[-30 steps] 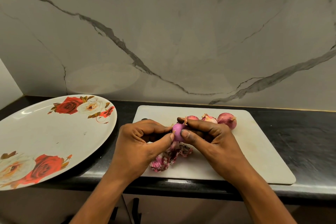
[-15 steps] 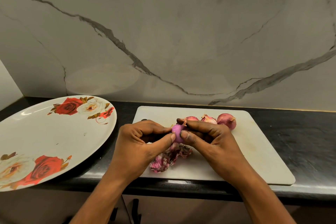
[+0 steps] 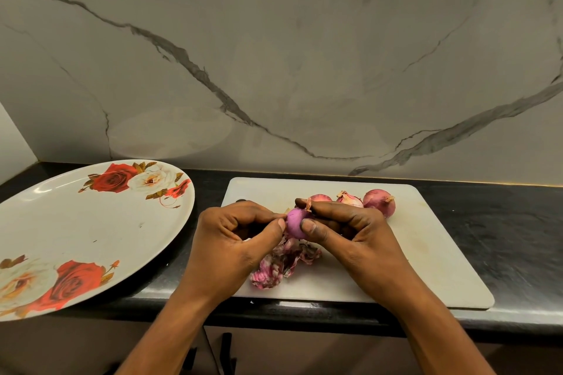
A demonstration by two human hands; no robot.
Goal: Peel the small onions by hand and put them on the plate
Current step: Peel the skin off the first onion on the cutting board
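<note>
My right hand (image 3: 350, 231) grips a small purple onion (image 3: 295, 222), mostly bare of skin, just above the white cutting board (image 3: 426, 246). A thin strip of dry skin sticks up over my right forefinger. My left hand (image 3: 234, 234) pinches at the onion's left side with thumb and forefinger. Three unpeeled reddish onions (image 3: 379, 201) lie on the board behind my right hand, partly hidden by it. A heap of torn purple skins (image 3: 283, 265) lies on the board under my hands. The large white plate (image 3: 76, 228) with rose prints sits at the left, holding no onions.
The board and plate lie on a black counter (image 3: 502, 237) against a grey marble wall (image 3: 304, 70). The plate overhangs the counter's front edge. Cabinet fronts (image 3: 228, 350) with dark handles show below the counter.
My left thumb has slid a little off the onion, baring more of its purple surface. Hands, onions and plate otherwise stay where they were.
</note>
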